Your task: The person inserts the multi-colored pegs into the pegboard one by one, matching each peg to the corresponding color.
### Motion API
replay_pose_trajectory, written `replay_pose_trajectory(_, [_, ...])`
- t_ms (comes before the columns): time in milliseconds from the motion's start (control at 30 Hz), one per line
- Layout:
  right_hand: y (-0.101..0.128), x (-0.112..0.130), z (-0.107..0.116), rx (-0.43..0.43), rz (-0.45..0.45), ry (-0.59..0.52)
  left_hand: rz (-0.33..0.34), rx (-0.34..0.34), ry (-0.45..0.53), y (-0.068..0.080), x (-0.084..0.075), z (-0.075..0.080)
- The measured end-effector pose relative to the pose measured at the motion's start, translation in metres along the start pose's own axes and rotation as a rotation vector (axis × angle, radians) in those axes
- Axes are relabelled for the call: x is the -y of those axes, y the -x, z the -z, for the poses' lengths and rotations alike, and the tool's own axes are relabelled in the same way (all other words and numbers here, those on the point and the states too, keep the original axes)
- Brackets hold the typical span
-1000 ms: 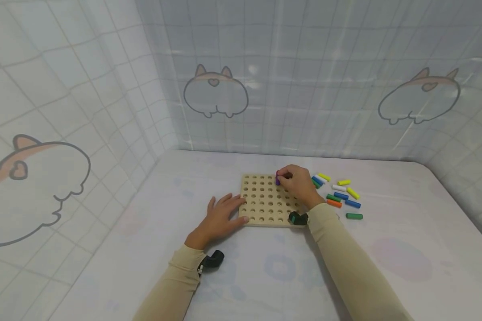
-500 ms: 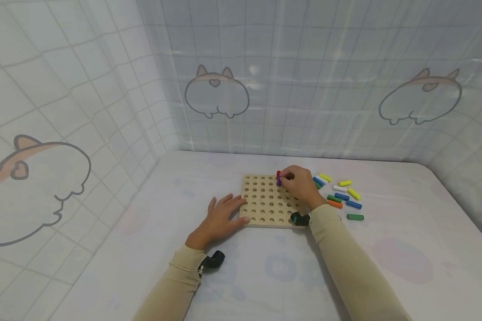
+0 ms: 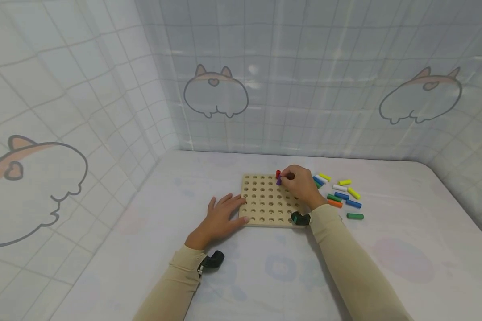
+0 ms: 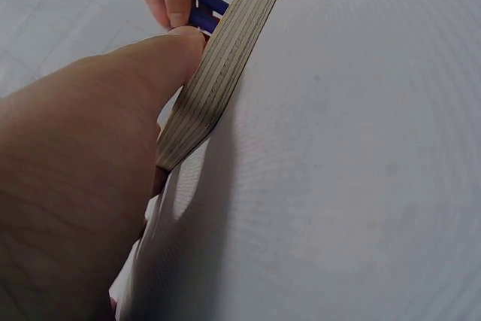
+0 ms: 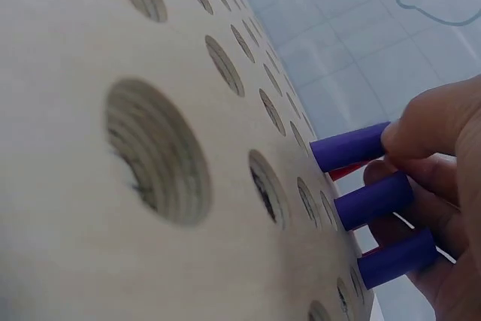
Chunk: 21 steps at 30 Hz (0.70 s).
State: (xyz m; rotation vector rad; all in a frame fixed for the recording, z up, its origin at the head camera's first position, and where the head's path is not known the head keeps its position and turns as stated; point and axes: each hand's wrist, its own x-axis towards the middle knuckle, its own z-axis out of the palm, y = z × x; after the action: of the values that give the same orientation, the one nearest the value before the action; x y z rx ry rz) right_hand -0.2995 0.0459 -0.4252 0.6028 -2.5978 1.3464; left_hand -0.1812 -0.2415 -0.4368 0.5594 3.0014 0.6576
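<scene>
A square wooden pegboard (image 3: 261, 196) with rows of round holes lies on the table. My left hand (image 3: 221, 218) rests at its left edge with fingers spread, the thumb near the front corner. At the back of the board my right hand (image 3: 301, 185) pinches a purple peg (image 5: 349, 146) between thumb and finger; its lower end is right at the board's surface. Two more purple pegs stand in a row beside it, the middle one (image 5: 373, 199) and the nearest one (image 5: 397, 258), partly in front of my fingers. A red peg (image 3: 278, 174) stands upright behind the pinched one.
Right of the board, loose pegs lie scattered: yellow (image 3: 353, 193), white (image 3: 339, 188), blue (image 3: 353, 203), orange (image 3: 334, 203) and green (image 3: 355, 216). A tile-patterned curtain (image 3: 305, 89) stands behind the table. A black wrist camera (image 3: 300, 218) overhangs the board's front right corner.
My right hand has shifted slightly to the right and lowered the purple peg to the board, uncovering the red peg behind it. The left hand stays in place.
</scene>
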Motion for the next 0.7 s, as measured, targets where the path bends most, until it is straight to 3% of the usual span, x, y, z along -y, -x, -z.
replay_pose_trajectory(200, [0.004,-0.001,0.005,-0.072,-0.071,-0.101,-0.004,-0.008,0.009,0.000,0.000,0.000])
replay_pose_trajectory(433, [0.017,0.002,0.032,-0.185,-0.156,-0.307,-0.002,0.005,0.006,-0.004,-0.002,-0.001])
replay_pose_trajectory(600, [0.028,-0.004,0.047,-0.183,-0.230,-0.420,-0.007,-0.001,0.007,-0.005,0.000,-0.002])
replay_pose_trajectory(700, [0.035,-0.008,0.050,-0.160,-0.240,-0.424,-0.005,-0.018,0.012,-0.004,0.001,-0.003])
